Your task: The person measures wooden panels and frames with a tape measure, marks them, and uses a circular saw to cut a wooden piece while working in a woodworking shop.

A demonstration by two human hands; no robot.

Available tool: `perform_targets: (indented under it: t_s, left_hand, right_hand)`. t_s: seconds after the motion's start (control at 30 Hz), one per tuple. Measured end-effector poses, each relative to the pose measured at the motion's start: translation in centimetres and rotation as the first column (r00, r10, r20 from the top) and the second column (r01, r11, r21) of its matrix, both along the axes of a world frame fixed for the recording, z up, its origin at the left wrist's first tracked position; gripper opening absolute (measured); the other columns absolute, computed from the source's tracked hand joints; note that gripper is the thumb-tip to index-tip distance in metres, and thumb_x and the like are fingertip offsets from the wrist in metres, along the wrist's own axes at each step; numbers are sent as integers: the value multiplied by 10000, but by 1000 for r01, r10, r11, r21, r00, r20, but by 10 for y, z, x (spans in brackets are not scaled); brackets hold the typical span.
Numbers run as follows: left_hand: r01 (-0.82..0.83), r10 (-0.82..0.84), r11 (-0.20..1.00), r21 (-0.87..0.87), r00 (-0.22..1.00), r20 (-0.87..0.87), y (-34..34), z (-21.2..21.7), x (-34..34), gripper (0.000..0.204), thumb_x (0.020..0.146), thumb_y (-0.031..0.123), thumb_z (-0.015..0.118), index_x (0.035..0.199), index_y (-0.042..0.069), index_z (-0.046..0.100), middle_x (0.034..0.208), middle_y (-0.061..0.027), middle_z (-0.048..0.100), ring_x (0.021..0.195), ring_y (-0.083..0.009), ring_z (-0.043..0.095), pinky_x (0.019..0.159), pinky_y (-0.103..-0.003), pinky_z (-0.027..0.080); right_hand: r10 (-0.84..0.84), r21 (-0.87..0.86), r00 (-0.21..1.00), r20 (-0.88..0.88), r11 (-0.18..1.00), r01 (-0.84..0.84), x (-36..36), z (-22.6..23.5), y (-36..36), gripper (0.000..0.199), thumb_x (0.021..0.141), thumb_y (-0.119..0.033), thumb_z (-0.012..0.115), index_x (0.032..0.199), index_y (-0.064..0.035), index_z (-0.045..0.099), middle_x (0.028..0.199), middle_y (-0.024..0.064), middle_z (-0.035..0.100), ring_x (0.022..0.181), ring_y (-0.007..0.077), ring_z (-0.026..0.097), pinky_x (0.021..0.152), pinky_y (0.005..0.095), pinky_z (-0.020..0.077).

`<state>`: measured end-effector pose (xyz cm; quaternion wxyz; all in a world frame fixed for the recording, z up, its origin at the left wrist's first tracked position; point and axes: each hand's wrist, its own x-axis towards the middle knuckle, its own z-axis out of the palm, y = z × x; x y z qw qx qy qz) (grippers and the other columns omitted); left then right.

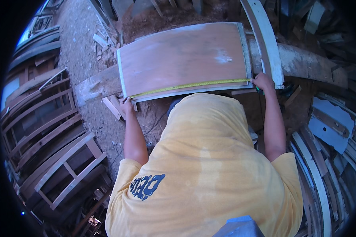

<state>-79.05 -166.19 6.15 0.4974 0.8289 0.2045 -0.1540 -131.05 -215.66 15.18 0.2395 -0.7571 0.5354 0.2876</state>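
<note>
A reddish-brown plywood board (182,57) with a pale edge lies across a thick wooden beam (304,61). A yellow tape measure blade (190,85) runs along the board's near edge from corner to corner. My left hand (127,106) pinches the tape's end at the board's near left corner. My right hand (263,81) holds the tape down at the near right corner, with the dark green tape case just under it. My yellow shirt hides the ground below the board's middle.
A curved white-painted plank (267,39) lies over the beam beside the board's right end. Wooden window frames (63,158) are stacked at left. Offcuts and curved planks (324,166) pile up at right. Sawdust and wood scraps (101,39) cover the dirt ground.
</note>
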Motion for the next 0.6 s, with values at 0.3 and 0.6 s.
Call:
perform_targets:
  t_s: [0.3, 0.6]
  left_hand:
    - [311, -343, 931, 190, 924, 169, 16, -3, 5, 295, 818, 181, 822, 1036, 18, 710, 943, -125, 741, 853, -214, 692, 826, -340, 526]
    - [447, -490, 864, 231, 853, 181, 25, 17, 6, 321, 794, 237, 797, 999, -6, 750, 882, -115, 716, 800, -210, 668, 767, -356, 538]
  right_hand:
    - [-121, -215, 983, -139, 973, 89, 32, 24, 28, 397, 837, -415, 734, 1018, -64, 771, 1058, 211, 734, 1033, 406, 696, 892, 481, 561]
    - [32, 361, 986, 161, 928, -90, 104, 62, 62, 363, 817, -399, 818, 859, -40, 781, 679, 49, 689, 591, 155, 601, 590, 375, 492]
